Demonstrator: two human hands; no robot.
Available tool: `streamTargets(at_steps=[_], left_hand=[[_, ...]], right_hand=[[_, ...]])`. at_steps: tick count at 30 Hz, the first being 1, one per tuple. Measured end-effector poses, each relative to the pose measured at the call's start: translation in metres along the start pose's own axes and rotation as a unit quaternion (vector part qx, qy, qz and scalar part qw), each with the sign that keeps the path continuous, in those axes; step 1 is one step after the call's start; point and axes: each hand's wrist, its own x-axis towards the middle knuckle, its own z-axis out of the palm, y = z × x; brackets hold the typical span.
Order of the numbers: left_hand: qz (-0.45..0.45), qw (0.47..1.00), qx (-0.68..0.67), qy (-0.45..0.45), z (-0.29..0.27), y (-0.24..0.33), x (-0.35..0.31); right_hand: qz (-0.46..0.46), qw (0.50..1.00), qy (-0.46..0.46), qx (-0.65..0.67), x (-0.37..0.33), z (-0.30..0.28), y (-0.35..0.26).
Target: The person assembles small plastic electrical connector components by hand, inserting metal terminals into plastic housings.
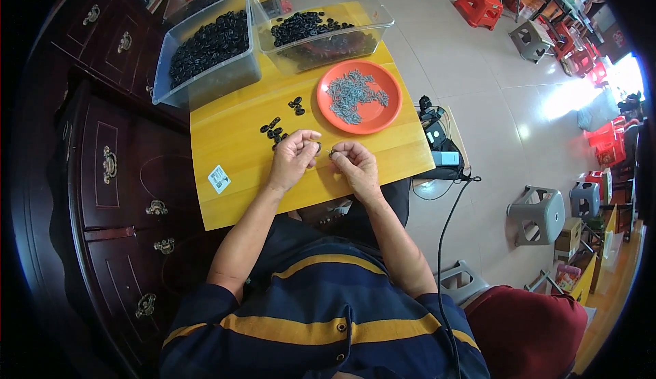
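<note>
Over the near part of the yellow tabletop (256,191), my two hands face each other with a narrow gap between them. My left hand (295,159) is closed in a pinch, and a tiny dark bit shows at its fingertips, too small to name. Thumb and forefinger of my right hand (357,166) pinch a small black part (332,153), mostly covered by the fingers. Several black oval pieces (277,133) lie loose just beyond my left hand, and a few more black pieces (297,105) lie farther off. An orange-red plate (389,116) holds a heap of small silvery metal pieces (352,95).
Two clear plastic bins stand at the far side: the left bin (212,82) heaped with black pieces, the right bin (328,47) partly filled. Dark wooden drawers (113,167) flank the left. A black cable (444,235) hangs at the right, near a grey stool (540,215).
</note>
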Motion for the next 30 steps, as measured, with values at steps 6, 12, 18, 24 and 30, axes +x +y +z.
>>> streamTargets(at_steps=[6,12,18,24,30], left_hand=[[0.005,1.0,0.003,-0.03,0.0,0.0,-0.007],[0.047,0.997,0.024,-0.054,0.002,-0.003,-0.009],[0.073,0.993,0.077,-0.05,0.001,0.0,-0.011],[0.088,0.991,0.095,-0.046,-0.001,0.001,-0.011],[0.099,0.989,0.103,-0.044,-0.003,0.001,-0.011]], right_hand=[[0.007,1.0,-0.016,-0.012,0.002,-0.001,0.0],[0.012,1.0,-0.015,-0.005,0.002,-0.001,0.001],[0.023,0.999,-0.026,-0.028,0.001,-0.002,-0.002],[0.022,0.999,-0.024,-0.025,0.001,-0.002,-0.002],[0.018,0.999,-0.032,-0.034,0.002,0.0,-0.004]])
